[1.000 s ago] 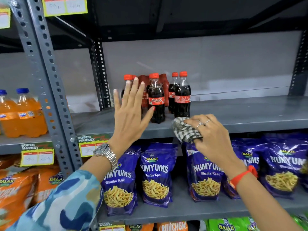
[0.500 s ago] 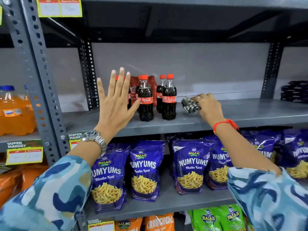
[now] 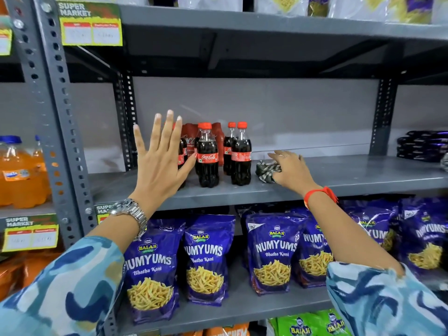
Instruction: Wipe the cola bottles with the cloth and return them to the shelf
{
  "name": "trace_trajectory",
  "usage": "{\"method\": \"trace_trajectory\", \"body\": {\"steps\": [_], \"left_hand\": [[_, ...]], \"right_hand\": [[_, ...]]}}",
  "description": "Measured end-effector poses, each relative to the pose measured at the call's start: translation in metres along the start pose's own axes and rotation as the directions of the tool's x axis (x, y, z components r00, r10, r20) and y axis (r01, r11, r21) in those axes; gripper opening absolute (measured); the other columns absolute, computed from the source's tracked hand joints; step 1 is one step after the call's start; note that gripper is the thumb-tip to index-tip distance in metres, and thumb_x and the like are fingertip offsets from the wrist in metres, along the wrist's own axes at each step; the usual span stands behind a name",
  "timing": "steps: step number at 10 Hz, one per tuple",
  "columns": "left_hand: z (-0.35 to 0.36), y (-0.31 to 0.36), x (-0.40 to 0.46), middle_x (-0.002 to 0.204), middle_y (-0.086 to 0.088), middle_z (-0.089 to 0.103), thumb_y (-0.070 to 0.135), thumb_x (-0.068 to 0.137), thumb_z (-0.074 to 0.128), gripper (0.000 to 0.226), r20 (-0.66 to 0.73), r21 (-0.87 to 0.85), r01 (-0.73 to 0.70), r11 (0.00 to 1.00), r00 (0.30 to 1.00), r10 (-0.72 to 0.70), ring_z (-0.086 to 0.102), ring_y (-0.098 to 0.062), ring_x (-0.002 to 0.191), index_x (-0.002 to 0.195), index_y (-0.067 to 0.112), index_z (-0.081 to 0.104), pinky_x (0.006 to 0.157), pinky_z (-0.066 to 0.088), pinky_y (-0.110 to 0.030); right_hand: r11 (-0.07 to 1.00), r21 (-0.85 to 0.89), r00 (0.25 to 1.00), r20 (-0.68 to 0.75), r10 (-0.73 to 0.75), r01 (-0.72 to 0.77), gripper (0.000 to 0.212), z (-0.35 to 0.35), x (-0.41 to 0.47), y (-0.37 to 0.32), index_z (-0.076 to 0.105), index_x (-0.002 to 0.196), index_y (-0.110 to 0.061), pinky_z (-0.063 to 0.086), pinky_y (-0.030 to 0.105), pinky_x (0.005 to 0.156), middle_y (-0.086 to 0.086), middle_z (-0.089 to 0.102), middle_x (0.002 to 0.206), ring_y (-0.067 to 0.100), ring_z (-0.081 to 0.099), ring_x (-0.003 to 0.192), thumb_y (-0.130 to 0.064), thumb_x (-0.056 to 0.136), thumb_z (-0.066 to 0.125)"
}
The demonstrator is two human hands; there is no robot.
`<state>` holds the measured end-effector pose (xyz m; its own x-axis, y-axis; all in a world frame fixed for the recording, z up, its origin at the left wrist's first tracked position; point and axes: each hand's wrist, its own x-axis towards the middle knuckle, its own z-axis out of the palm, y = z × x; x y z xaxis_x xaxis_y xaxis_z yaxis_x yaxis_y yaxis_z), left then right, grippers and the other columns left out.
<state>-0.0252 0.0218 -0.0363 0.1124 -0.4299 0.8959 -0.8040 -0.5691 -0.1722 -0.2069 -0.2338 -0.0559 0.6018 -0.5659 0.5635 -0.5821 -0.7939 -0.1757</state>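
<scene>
Several small cola bottles [image 3: 207, 156] with red caps stand upright on the grey middle shelf [image 3: 339, 178], in front of a red shrink-wrapped pack [image 3: 189, 139]. My left hand [image 3: 161, 161] is raised flat with fingers spread, just left of the bottles and covering the leftmost one; its thumb reaches toward the front bottle. A crumpled checked cloth [image 3: 266, 170] lies on the shelf right of the bottles. My right hand [image 3: 291, 168] rests over the cloth's right side with fingers loosely spread.
Purple snack bags [image 3: 208, 258] fill the shelf below. Orange soda bottles [image 3: 21, 170] stand in the bay to the left, behind a perforated steel upright [image 3: 65, 132]. Dark packets [image 3: 421, 146] are stacked at the far right. Another shelf hangs above.
My right hand carried the cloth from the shelf's front edge onto the shelf beside the bottles and its fingers have loosened over it. My left hand stayed raised flat near the bottles.
</scene>
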Motion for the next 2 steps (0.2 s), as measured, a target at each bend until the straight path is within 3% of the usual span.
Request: {"method": "trace_trajectory", "body": {"steps": [1, 2], "left_hand": [[-0.0049, 0.0009, 0.0044, 0.158, -0.007, 0.006, 0.055, 0.091, 0.023, 0.074, 0.004, -0.01, -0.004, 1.0, 1.0, 0.004, 0.002, -0.025, 0.146, 0.149, 0.014, 0.004, 0.113, -0.003, -0.058], [-0.0036, 0.0062, 0.0029, 0.158, -0.007, 0.006, 0.056, 0.09, 0.023, 0.074, -0.011, -0.034, -0.011, 0.999, 1.0, 0.011, 0.002, -0.024, 0.146, 0.149, 0.015, 0.005, 0.114, -0.001, -0.059]], "right_hand": [[1.0, -0.029, 0.996, 0.09, 0.002, 0.001, 0.048, 0.0022, -0.0073, -0.005, 0.042, 0.137, -0.016, 0.009, 0.06, 0.11, 0.01, 0.043, 0.143, 0.027, 0.03, 0.133, -0.025, 0.089, 0.045], [1.0, 0.004, 0.999, -0.013, -0.029, 0.03, 0.053, 0.005, -0.0076, -0.0023, 0.03, 0.144, -0.019, 0.006, 0.059, 0.111, 0.004, 0.033, 0.15, 0.024, 0.02, 0.139, -0.031, 0.093, 0.04]]}}
